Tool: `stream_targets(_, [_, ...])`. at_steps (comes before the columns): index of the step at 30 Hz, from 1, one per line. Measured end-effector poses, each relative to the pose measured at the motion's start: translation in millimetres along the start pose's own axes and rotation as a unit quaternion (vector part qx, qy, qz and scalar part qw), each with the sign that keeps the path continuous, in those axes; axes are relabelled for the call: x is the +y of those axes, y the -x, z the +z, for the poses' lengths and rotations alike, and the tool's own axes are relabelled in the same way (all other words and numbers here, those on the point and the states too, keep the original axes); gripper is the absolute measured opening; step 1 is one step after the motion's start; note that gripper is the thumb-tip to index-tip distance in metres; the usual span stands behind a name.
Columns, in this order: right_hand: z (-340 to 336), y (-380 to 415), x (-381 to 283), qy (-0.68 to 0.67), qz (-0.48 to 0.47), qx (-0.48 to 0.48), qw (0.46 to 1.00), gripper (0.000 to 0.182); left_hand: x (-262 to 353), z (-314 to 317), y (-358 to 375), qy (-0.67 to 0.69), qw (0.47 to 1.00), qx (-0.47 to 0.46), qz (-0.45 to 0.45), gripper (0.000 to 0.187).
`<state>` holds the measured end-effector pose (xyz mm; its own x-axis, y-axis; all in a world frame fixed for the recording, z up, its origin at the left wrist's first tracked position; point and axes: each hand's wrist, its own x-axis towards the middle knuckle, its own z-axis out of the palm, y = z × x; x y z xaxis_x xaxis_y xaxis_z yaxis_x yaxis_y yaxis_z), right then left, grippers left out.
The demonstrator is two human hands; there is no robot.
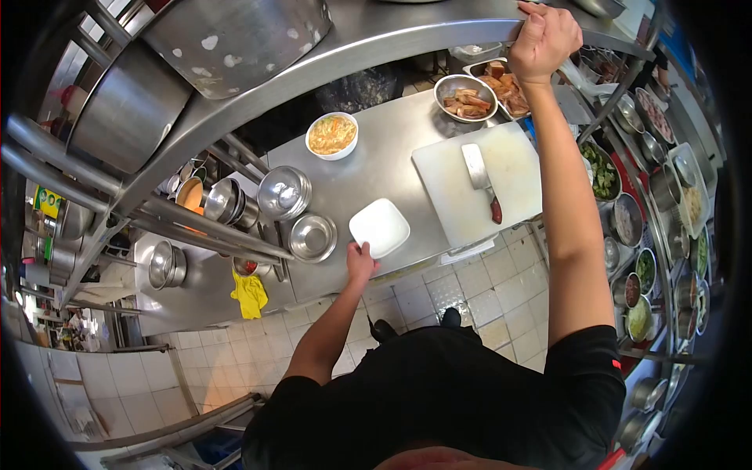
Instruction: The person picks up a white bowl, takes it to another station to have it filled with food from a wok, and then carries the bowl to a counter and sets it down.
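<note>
So, left grip point(362, 263) around dish point(381, 225) rim, right grip point(546, 43) around shelf point(439, 37), meat point(468, 103) in bowl point(466, 81).

From where I'm standing, the left hand's point(360, 265) fingers are partly lost under the white dish point(379, 225). The right hand point(547, 41) grips the steel shelf point(462, 34) right at the top edge of the view, its fingertips hard to make out. The big pot point(243, 39) is cut off above. The steel bowl point(458, 83) hides some meat point(515, 100), and the shirt point(431, 384) covers most of 2 shoes point(383, 330). Print on the yellow-green pack point(48, 200) is too small.
</note>
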<state>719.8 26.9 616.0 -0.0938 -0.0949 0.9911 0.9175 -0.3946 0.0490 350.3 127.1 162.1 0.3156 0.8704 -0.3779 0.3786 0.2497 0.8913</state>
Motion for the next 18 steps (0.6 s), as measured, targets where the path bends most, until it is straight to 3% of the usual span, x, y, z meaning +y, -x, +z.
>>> stream_targets(3, [1, 0, 1, 0.002, -0.01, 0.002, 1.0, 0.028, 6, 12, -30, 0.077, 0.994, -0.081, -0.015, 0.03])
stream_targets(6, [0, -1, 4, 0.004, -0.036, 0.0, 0.999, 0.026, 20, 15, -25, 0.139, 0.988, -0.065, -0.035, 0.037])
stream_targets(9, [-1, -1, 3, -0.001, -0.022, -0.009, 1.0, 0.025, -7, -3, -28, 0.115, 0.988, -0.1, -0.002, 0.038])
stream_targets(18, [0, 3, 5, -0.009, -0.02, 0.001, 1.0, 0.024, -63, -89, 5, 0.115, 0.993, -0.017, -0.021, 0.016])
